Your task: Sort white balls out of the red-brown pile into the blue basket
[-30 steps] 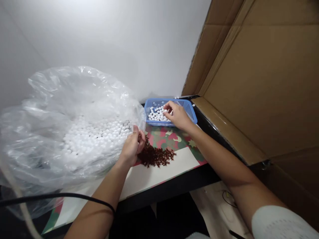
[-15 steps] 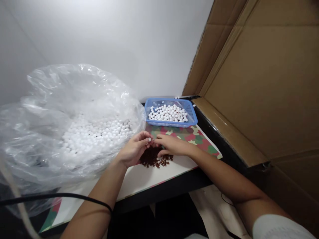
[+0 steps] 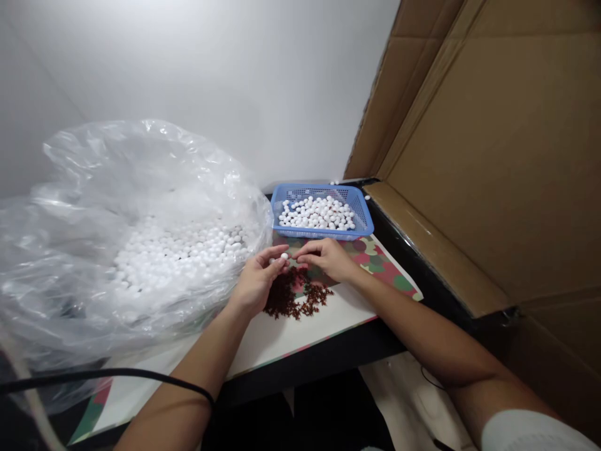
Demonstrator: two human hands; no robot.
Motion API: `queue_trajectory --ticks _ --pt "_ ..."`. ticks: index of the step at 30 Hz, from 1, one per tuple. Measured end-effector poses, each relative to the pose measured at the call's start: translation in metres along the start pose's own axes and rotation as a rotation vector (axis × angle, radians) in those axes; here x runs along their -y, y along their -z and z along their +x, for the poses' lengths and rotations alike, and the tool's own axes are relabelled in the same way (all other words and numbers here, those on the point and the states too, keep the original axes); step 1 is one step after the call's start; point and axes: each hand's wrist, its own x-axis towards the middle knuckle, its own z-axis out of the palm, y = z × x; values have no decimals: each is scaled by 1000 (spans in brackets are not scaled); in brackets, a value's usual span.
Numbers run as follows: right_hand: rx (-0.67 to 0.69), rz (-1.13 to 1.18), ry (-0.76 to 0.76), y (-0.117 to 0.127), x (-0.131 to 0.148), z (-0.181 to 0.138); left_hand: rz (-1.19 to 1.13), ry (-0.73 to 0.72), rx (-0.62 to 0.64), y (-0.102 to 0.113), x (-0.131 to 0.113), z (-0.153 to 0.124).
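Between the thumb and fingers of my left hand [image 3: 259, 275] is a small white ball [image 3: 284, 256]. Just to its right, my right hand [image 3: 326, 258] has thumb and fingertips pinched together; whatever they hold is too small to make out. Below both hands lies a loose heap of small dark red-brown pieces [image 3: 300, 300] on a printed paper sheet [image 3: 338, 313]. A big clear plastic bag [image 3: 141, 156] full of white balls [image 3: 173, 257] stands left of my left hand. Beyond my hands sits a blue basket [image 3: 322, 235] with many white balls [image 3: 317, 213], some showing red specks.
Cardboard panels [image 3: 498, 144] rise on the right, and a white wall [image 3: 263, 81] stands behind. A black cable [image 3: 117, 373] crosses over my left forearm. A few stray balls lie behind and right of the basket on the black table [image 3: 319, 351].
My right hand has lifted off the red-brown heap and moved up and slightly right, its fingertips now pinched near the ball. The left hand still holds the ball, a little higher.
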Motion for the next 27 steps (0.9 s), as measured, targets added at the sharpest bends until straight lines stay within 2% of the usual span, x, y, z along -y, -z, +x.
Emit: queue_trajectory --ticks 4,7,12,18,27 --pt "-56 319 -117 2 10 -1 1 -39 -30 2 1 2" --pt "-78 467 -116 0 16 -2 -20 -42 -18 2 1 3" --pt "-35 545 -107 -5 20 -4 -37 -28 29 2 2 3" --pt "-84 508 -90 -11 20 -4 8 -70 43 4 4 3" --pt "-49 526 -132 -12 11 -3 73 -119 64 3 5 2"
